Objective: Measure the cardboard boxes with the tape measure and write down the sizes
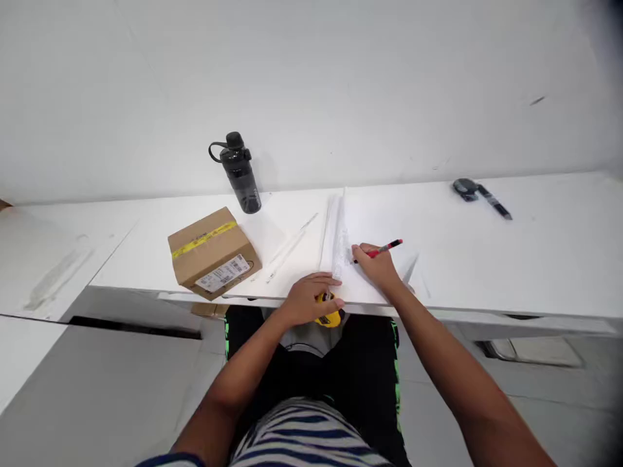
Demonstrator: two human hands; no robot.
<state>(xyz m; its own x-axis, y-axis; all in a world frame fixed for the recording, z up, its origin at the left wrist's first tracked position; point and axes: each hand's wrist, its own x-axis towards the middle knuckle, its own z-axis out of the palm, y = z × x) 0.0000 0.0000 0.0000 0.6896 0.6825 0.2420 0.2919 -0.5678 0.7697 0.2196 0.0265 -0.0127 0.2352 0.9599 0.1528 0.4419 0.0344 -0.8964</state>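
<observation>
My left hand (pixel 310 298) is closed around a yellow and black tape measure (pixel 329 318) at the table's front edge. Some of its fingers rest by the lower end of an open notebook (pixel 360 217), whose left part shows dense writing or marks too small to read. In my right hand (pixel 377 266) is a red and black pen (pixel 389 246), pinched between thumb and fingers. Its tip points left onto the page, and its back end sticks out to the right. A corner of the page under my right wrist is lifted.
On the white table (pixel 487 259) a taped cardboard box (pixel 209 250) with a label sits to the left. Behind it a dark water bottle (pixel 241 175) stands near the wall. A black round object (pixel 466 189) and a dark pen-like item (pixel 494 202) lie at the back right.
</observation>
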